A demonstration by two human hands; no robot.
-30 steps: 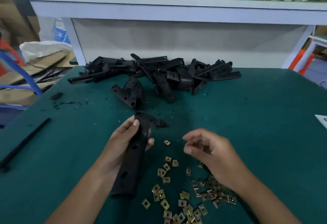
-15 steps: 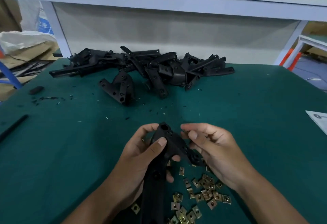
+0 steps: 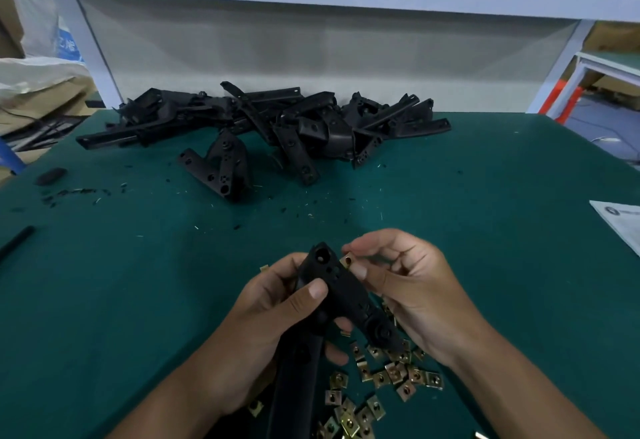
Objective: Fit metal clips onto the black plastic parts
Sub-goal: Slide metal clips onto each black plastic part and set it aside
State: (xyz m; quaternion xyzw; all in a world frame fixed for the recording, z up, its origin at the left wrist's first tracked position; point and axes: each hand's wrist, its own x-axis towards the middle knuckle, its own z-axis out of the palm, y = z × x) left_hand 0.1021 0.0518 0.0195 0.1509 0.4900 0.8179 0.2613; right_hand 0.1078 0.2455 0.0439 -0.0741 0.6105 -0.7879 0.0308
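At lower centre of the frame the left hand (image 3: 277, 310) has its grip wrapped around a long black plastic part (image 3: 332, 286), thumb laid across the face. The part's long axis climbs from the bottom edge of the frame up to a blunt, holed end at about mid-height, leaning a little rightward near that end.

Just right of that end, the right hand (image 3: 412, 286) pinches a single metal clip (image 3: 347, 261) between thumb and forefinger. The clip sits touching or all but touching the right edge of the part's top end; which of the two cannot be told. So the seat appears to lie to the clip's left, and the coming push would probably run leftward, across the part's long axis, with the right hand the nearer one to make it.

Lower right, loose clips (image 3: 398, 373) lie scattered on the green table (image 3: 138, 282). More black parts (image 3: 277, 127) are heaped at upper centre.
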